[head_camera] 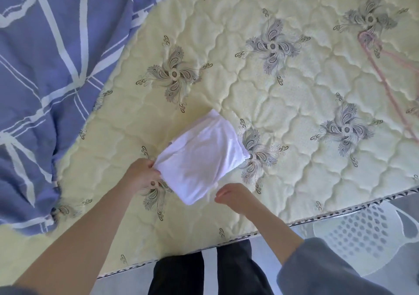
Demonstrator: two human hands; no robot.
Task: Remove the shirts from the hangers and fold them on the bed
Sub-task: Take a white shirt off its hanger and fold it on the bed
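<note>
A white shirt [201,156], folded into a small rectangle, lies on the cream quilted bed [294,90] near its front edge. My left hand [141,174] pinches the shirt's near-left corner. My right hand [233,196] hovers at the shirt's near-right corner with fingers curled; whether it touches the cloth I cannot tell. A pink hanger [390,72] lies bare on the mattress at the far right.
A blue duvet with white lines [45,79] is bunched over the left side of the bed. A white perforated laundry basket [362,233] stands on the floor at the right, beside the bed's edge. My dark trouser legs [204,274] stand against the mattress front.
</note>
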